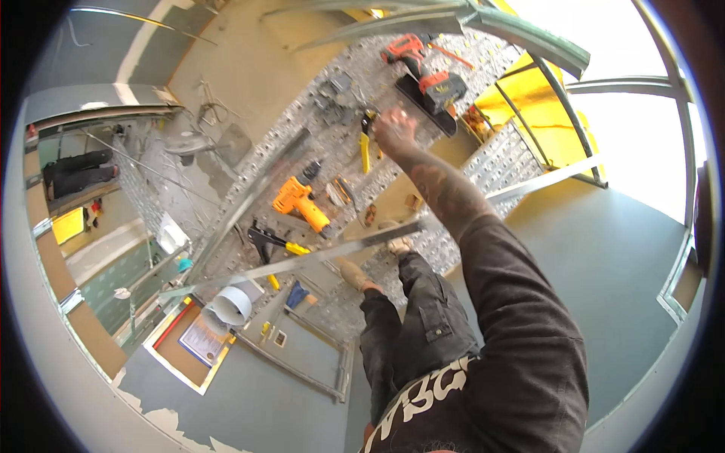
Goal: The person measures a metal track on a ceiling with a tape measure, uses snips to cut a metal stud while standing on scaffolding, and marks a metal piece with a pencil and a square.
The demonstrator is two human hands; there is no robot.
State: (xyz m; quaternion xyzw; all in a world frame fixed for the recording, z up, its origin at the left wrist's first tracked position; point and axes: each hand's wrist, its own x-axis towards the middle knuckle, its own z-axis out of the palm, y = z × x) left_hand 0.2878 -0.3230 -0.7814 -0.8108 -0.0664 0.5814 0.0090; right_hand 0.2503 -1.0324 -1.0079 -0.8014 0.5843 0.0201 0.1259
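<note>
Head view: fisheye worn on the head, facing steeply down; dark fabric sleeve [521, 294] near and large, bare right hand [396, 130] farther out, grey perforated metal platform [504, 167] below.

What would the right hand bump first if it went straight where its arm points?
Probably the right hand would meet the grey metal pieces, but depth is unclear; it might pass above.

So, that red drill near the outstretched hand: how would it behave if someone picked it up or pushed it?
The red drill would likely feel heavy for its size, pulling toward the blocky dark battery at its base. Its casing looks hard, so it should stay stiff. Pushed, it would probably slide or pivot instead of rolling, given its angled shape.
</note>
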